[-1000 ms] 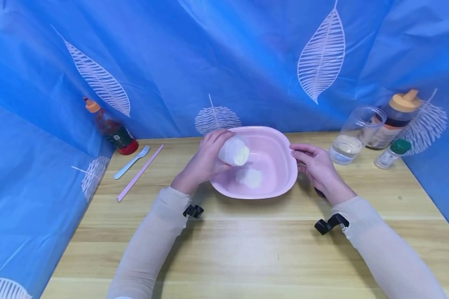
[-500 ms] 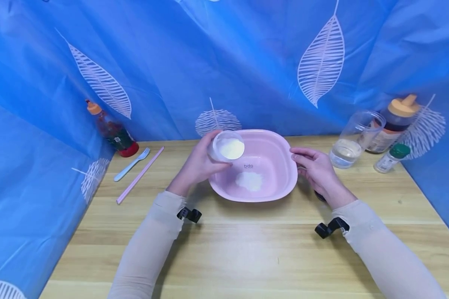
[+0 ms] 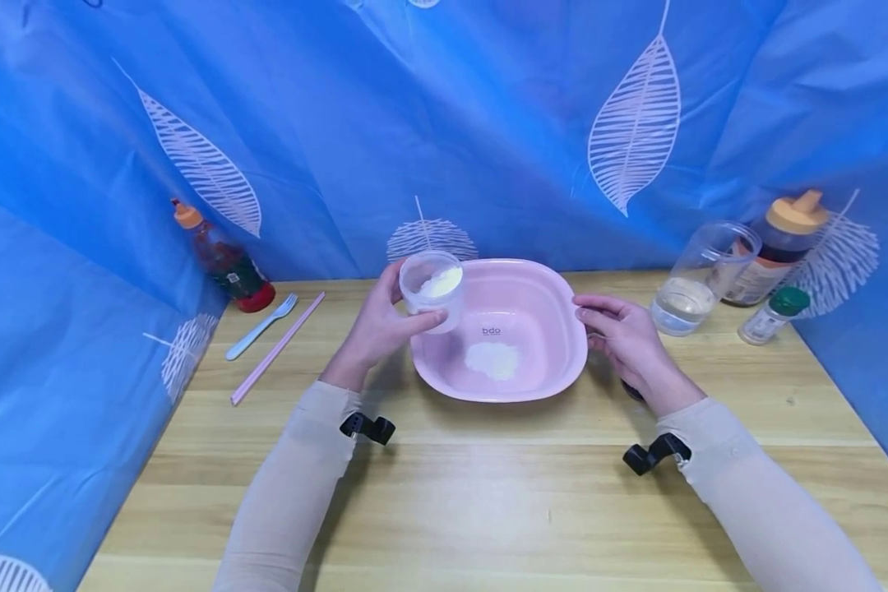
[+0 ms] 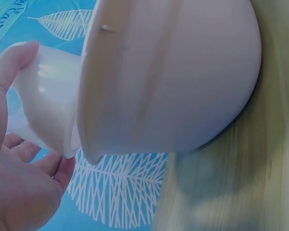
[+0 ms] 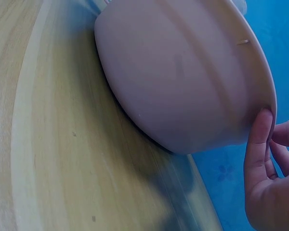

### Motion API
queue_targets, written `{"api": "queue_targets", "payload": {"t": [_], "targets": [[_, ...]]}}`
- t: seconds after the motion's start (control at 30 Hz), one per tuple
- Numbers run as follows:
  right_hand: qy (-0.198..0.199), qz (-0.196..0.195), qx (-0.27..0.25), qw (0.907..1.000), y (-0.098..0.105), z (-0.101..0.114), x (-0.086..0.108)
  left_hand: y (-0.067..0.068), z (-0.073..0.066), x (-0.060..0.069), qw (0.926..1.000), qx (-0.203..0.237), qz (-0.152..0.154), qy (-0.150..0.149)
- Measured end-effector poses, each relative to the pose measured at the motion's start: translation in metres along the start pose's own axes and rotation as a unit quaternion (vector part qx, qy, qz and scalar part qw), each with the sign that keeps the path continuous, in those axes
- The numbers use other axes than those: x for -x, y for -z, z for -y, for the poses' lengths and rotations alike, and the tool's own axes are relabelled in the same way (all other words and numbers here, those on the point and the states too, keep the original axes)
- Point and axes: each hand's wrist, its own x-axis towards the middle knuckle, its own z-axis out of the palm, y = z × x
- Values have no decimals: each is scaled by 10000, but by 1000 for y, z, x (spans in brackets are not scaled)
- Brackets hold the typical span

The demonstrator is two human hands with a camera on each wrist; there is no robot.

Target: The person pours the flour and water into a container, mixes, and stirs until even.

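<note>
In the head view a pink basin point(image 3: 540, 362) stands on the table with a patch of white powder point(image 3: 492, 360) on its bottom. My left hand point(image 3: 381, 325) grips a clear cup point(image 3: 447, 316) over the basin's left rim; white powder remains inside it. The left wrist view has the thumb and fingers of the hand point(image 4: 19, 178) around the cup point(image 4: 53, 91), close beside the basin point(image 4: 178, 82). My right hand point(image 3: 629, 337) pinches the basin's right rim, and in the right wrist view the hand point(image 5: 272, 178) has the rim between thumb and fingers.
Along the right stand a tall clear cup with liquid point(image 3: 682, 302), a dark sauce bottle point(image 3: 765, 255) and a green-capped jar point(image 3: 773, 316). At the left are a red sauce bottle point(image 3: 233, 263), a light blue fork point(image 3: 261, 329) and pink straws or sticks point(image 3: 277, 349). A blue patterned sheet point(image 3: 518, 140) hangs behind.
My left hand has drawn the cup leftward and turned it from tipped over the basin to nearly upright. The right hand keeps its hold on the rim.
</note>
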Motion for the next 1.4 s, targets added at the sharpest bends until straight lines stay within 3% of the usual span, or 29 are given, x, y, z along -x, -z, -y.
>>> {"api": "queue_targets", "payload": {"t": [0.3, 0.6, 1.13, 1.4], "targets": [[-18, -16, 47, 10000, 1, -1, 0, 5, 2, 3, 9986, 301, -198, 396], [4, 3, 95, 10000, -1, 0, 0, 22, 10, 6, 9925, 836, -527, 720], [78, 143, -65, 9998, -2, -1, 2, 61, 24, 24, 9855, 510, -1163, 1121], [52, 184, -141, 9997, 0, -2, 0, 76, 38, 26, 9849, 460, -1298, 1051]]}}
